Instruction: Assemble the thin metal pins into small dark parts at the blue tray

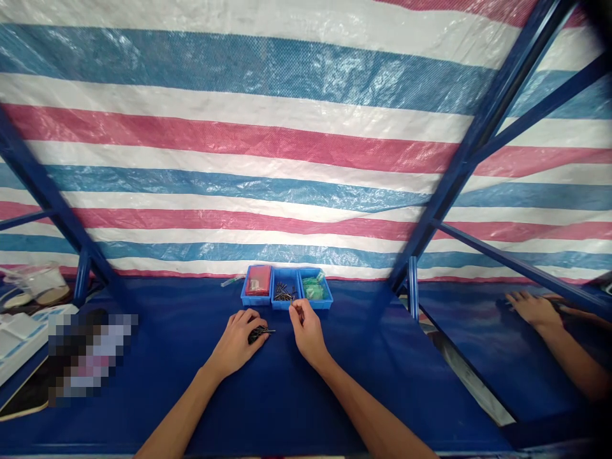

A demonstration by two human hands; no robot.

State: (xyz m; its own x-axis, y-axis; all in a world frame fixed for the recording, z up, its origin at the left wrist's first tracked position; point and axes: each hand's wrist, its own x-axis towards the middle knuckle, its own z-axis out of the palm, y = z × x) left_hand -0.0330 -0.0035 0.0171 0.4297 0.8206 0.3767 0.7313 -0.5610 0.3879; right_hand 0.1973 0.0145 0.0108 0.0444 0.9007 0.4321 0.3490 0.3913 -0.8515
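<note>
Right fingers: thumb and forefinger of the right hand (308, 330) are drawn narrow, tips meeting at the near edge of the middle bin (281, 305); whether a piece sits between them, I cannot tell.
Left fingers: the left hand (235, 341) is curled around a small bunch of dark, thin pieces (258, 334), one sticking out to the right.
Handling the bunch: slim, loose pieces probably slip and cross easily, so a low, cupped left hand and a light thumb would suit them.
Handling the pinch: a fingertip grip on one piece at a time should pick more cleanly than a scoop, with the right wrist clear of the bin walls.
Middle bin: more dark pieces (285, 292) lie loose inside, pointing various ways.
Side bins: red packets (259, 280) fill the left bin (255, 301); green bags (313, 288) fill the right bin (322, 305).
Tabletop: the bins stand at the far side of the blue table (268, 401), before a striped sheet (268, 150).
Far right: another person's hand (533, 309) is well apart.
</note>
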